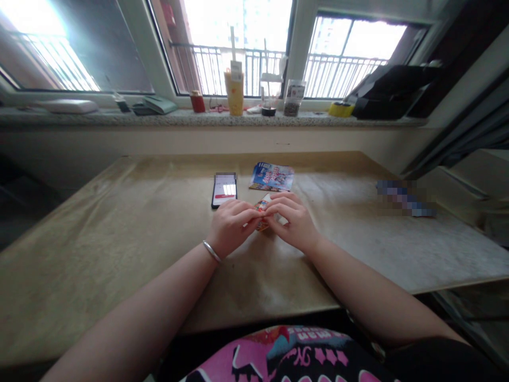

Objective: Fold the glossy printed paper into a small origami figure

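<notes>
Both of my hands meet at the middle of the table (119, 239) on a small orange and red printed packet (263, 206). My left hand (229, 225), with a silver bangle at the wrist, pinches the packet's left side with closed fingers. My right hand (293, 222) curls its fingers over the packet's right side. Most of the packet is hidden under the fingers. A blue printed packet (272, 176) lies flat just beyond my hands. A phone (225, 190) with a lit screen lies to its left.
A blurred, flat object (403, 198) rests at the table's right. The stone windowsill (99, 118) behind holds a yellow cup (235, 93), a red can (197, 101), a jar (295, 97), a yellow tape roll (341, 109) and a black bag (392, 87).
</notes>
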Demonstrator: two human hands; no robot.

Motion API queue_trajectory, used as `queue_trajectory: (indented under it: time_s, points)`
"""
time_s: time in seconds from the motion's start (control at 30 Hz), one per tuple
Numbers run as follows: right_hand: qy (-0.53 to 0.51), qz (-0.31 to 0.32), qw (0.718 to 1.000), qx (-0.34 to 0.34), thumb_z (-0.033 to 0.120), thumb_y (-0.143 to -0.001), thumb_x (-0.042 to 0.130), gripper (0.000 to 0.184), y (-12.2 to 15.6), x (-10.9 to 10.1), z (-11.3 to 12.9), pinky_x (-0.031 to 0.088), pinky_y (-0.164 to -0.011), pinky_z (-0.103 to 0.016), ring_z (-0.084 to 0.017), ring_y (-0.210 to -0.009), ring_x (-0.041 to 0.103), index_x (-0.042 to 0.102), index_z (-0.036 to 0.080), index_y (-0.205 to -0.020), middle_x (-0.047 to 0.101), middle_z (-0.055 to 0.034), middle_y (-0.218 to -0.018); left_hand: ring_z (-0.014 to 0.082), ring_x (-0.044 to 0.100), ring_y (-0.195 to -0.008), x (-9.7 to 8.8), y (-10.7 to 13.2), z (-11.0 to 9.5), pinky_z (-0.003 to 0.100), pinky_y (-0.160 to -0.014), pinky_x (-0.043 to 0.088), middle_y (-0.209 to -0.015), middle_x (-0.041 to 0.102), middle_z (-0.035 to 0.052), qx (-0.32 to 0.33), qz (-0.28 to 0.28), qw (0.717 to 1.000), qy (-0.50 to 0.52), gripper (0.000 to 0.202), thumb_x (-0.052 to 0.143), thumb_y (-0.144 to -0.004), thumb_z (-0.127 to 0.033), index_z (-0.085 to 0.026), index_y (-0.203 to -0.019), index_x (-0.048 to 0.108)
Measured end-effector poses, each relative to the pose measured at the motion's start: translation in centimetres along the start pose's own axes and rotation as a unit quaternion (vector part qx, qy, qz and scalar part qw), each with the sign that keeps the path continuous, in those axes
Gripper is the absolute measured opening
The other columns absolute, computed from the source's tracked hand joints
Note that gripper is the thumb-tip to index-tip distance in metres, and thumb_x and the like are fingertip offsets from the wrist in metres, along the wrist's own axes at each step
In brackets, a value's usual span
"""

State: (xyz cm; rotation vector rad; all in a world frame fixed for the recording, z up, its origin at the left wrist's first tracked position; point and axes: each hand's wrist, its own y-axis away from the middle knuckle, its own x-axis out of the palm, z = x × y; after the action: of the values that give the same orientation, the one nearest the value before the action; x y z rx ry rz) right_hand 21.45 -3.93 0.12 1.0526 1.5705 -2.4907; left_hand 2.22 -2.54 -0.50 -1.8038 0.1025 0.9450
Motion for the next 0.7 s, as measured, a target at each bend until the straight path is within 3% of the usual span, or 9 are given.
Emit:
queue_trajectory:
  time_s: [0.37, 0.7]
  points:
    - [0.021, 0.022, 1.000, -0.004, 0.020, -0.083, 0.055, 0.007, -0.06, 0.17, -0.11, 0.047, -0.091, -0.039, -0.020, -0.100, 0.056, 0.061, 0.022, -0.082, 0.066, -0.0042, -0.090, 0.0127, 0.059, -0.067, 0.46, -0.15, -0.05, 0.028, -0.066, 0.046, -0.076, 0.068, 0.0030, -0.009, -0.039, 0.998, 0.040, 0.007, 0.063, -0.081, -0.023, -0.019, -0.076, 0.066]
    - [0.030, 0.021, 0.999, -0.019, 0.018, -0.080, 0.056, 0.007, 0.09, 0.28, -0.03, 0.048, -0.088, -0.038, -0.020, -0.099, 0.056, 0.061, 0.023, -0.079, 0.066, -0.0023, -0.086, 0.0117, 0.057, -0.065, 0.54, -0.17, -0.21, 0.027, -0.066, 0.045, -0.073, 0.066, 0.0014, 0.008, -0.040, 0.999, 0.021, 0.011, 0.061, -0.081, -0.024, -0.019, -0.072, 0.063]
